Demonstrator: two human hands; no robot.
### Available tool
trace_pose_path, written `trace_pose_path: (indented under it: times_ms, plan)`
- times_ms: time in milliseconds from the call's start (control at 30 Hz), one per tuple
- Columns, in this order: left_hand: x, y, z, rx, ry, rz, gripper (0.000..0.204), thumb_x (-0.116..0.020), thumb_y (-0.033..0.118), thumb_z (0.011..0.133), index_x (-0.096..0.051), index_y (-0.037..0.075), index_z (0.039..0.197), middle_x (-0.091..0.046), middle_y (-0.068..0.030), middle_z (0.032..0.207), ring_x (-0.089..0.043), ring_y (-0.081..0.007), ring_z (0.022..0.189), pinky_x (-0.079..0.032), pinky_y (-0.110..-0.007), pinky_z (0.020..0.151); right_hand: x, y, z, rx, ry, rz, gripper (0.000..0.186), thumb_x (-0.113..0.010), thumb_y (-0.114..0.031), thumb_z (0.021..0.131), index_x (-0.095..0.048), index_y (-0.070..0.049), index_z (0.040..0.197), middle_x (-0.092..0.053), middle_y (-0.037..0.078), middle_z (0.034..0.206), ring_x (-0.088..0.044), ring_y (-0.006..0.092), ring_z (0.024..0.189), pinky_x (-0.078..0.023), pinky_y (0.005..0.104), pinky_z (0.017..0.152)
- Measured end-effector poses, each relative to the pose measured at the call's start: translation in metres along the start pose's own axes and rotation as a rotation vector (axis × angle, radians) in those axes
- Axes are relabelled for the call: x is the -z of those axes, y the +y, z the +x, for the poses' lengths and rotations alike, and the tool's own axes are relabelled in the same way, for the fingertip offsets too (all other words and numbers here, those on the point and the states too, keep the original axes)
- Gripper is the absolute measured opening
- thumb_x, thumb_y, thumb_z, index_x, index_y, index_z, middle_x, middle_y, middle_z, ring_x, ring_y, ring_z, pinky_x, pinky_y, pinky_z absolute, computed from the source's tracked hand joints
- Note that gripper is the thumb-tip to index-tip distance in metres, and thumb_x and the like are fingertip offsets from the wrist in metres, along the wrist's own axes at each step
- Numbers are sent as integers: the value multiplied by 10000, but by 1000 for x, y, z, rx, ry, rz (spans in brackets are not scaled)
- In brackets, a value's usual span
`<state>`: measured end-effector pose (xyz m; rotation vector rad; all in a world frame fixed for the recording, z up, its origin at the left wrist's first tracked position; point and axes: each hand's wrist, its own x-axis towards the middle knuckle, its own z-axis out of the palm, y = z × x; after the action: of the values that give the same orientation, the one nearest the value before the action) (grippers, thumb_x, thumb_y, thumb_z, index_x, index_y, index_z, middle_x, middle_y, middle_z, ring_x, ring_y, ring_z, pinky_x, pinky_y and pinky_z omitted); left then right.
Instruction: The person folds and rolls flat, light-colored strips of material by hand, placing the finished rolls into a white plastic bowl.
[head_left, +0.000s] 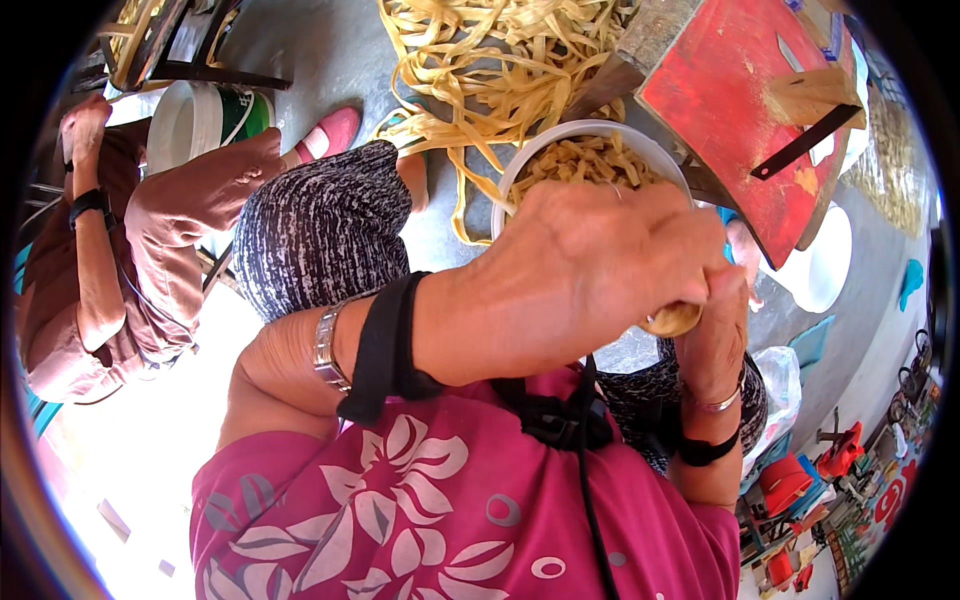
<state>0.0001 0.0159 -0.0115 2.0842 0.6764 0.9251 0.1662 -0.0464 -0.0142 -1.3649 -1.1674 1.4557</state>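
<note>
My left hand (600, 255), wearing a metal watch and black strap at the wrist, reaches across my lap toward the right with fingers bent closed. It meets my right hand (715, 320), and both grip a small tan piece (673, 318), mostly hidden by the fingers; its exact shape is unclear. Behind my hands, a white bucket (580, 130) holds short tan cut strips (560, 162). Long yellowish flat strips (480, 50) lie piled on the floor beyond the bucket.
A red board (700, 120) with a dark blade (805, 140) stands at upper right, beside a white container (820, 260). At left sits another person (160, 220) near a white-and-green bucket (180, 130). Colourful items crowd the right edge.
</note>
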Motion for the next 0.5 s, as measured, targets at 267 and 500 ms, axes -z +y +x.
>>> trace_pose_path:
  times_ms: [267,500]
  plan:
    - [12,1,7,680,-107,-1150,109,-537,27,851,-540,0,957,-616,-51,713,-528,-71,605,-431,-227,527,9,8,-2,36,-56,-18,454,-468,-373,942,-495,27,1154,-580,79,1000,-559,119,896,-443,233,774]
    - [-8,-4,-5,207,19,-224,289,-634,89,772,-553,76,1048,-522,-121,887,-570,-292,786,-471,-396,668,23,28,-3,67,-96,86,447,-473,-229,955,-388,32,1308,-554,74,1090,-548,136,978,-439,248,828]
